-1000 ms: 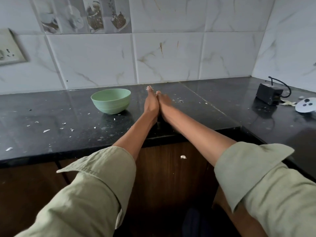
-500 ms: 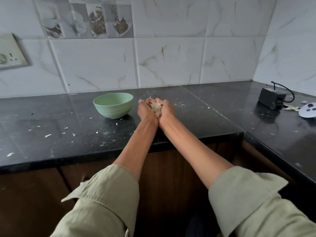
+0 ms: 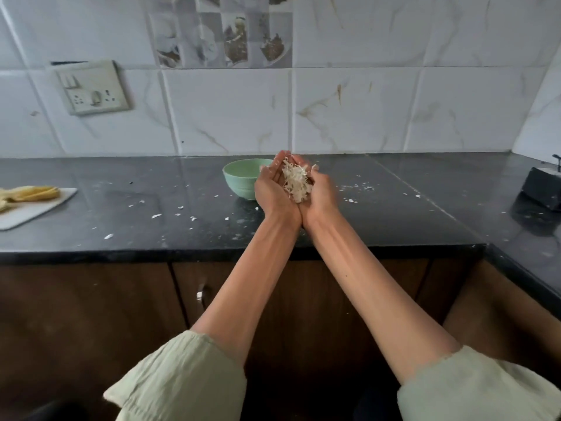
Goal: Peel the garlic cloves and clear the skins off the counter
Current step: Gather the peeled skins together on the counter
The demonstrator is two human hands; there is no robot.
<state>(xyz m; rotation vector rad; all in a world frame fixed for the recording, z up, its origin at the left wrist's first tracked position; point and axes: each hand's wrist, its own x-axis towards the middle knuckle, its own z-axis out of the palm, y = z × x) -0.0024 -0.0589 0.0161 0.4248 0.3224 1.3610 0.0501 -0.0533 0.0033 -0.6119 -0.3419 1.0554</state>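
My left hand (image 3: 271, 192) and my right hand (image 3: 321, 196) are pressed side by side, palms up, cupped together above the black counter (image 3: 394, 214). Between them they hold a heap of pale, papery garlic skins (image 3: 296, 183), with the fingers curled up around it. A mint-green bowl (image 3: 239, 177) stands on the counter just behind and left of my left hand; its inside is hidden. Small white skin flakes (image 3: 156, 216) lie scattered over the counter on both sides of my hands.
A white cutting board (image 3: 36, 208) with yellow peelings (image 3: 30, 194) lies at the far left. A black box (image 3: 542, 189) sits where the counter turns at the right. Brown cabinet doors (image 3: 91, 314) run below the front edge. A wall socket (image 3: 92, 88) is mounted up left.
My hands lay flat on the counter, edges together; they scooped up the skins and now hold them cupped above it. The view has swung left and pulled back.
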